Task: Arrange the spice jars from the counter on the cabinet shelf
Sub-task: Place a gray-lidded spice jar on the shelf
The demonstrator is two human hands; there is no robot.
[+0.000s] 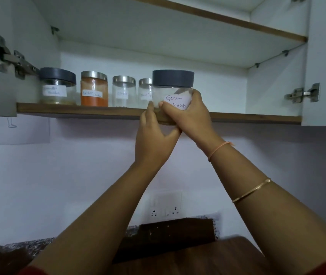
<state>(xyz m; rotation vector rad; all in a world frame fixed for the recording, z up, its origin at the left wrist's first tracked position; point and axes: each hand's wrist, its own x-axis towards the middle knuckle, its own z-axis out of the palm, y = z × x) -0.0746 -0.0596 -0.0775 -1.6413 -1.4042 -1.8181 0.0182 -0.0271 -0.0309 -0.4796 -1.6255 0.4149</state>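
Here, both hands are raised to an open wall cabinet and together grip one spice jar. The left hand curls its fingers around the jar's lower left side, and the right hand wraps the right side, with its thumb lying across the bottom corner of the paper label. The garam masala jar is clear with a dark grey lid, stands upright, and reads "Garam Masala" in handwriting. It is held against the front edge of the lower shelf, with its base dipping below that wooden edge. Behind it, a row of jars sits on the shelf. From the left these are a grey-lidded jar, an orange powder jar, a clear jar with a steel lid, and a second clear jar partly hidden by the held one. The right arm wears a thin thread band at the wrist and a gold bangle lower down. Below, a wall socket sits above a speckled counter.
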